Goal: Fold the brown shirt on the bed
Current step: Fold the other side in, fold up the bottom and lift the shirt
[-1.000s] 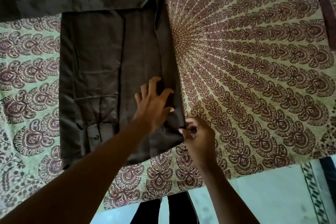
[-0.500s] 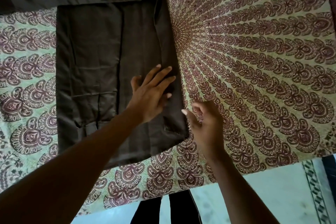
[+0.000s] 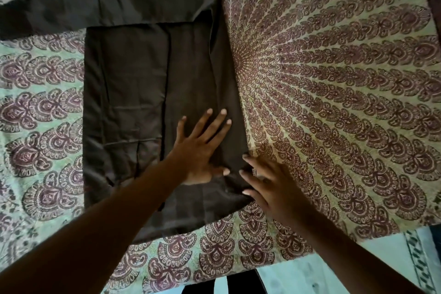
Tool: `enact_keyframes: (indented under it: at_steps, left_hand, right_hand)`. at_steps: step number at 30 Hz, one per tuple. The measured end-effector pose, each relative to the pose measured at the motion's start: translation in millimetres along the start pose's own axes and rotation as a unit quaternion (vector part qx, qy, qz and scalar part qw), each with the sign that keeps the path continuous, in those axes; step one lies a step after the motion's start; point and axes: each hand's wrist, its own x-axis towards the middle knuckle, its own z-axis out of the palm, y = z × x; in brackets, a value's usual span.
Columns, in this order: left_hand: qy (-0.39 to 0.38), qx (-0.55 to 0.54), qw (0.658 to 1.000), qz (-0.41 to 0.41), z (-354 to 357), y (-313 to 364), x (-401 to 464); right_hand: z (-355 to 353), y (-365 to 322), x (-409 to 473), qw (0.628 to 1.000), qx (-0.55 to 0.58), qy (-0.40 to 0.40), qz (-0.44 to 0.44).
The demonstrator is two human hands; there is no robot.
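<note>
The left hand (image 3: 201, 150) lies flat, fingers spread, on the partly folded brown cotton shirt (image 3: 133, 93); just right, the right hand (image 3: 269, 186), fingers extended, touches its edge on the paisley-print bed (image 3: 334, 102).

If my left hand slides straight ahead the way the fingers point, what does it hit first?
Likely just more shirt. The left hand lies flat on it, fingers pointing up and slightly right, so it would probably cross the shirt's right edge onto the bedspread.
</note>
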Motion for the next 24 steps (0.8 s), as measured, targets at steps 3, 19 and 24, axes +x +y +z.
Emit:
enact_keyframes:
  at_steps: [3,19,24]
  left_hand:
    - [0.019,-0.01,1.0,0.008,9,2,-11]
    - [0.117,-0.001,0.993,0.016,-25,-46,93]
    - [0.114,-0.007,0.993,0.038,0,-22,47]
  right_hand:
    - [-3,2,2,0.997,0.04,0.066,-0.012]
    - [2,39,134,0.988,-0.056,0.142,0.018]
    - [18,1,48,0.994,-0.026,0.098,0.031]
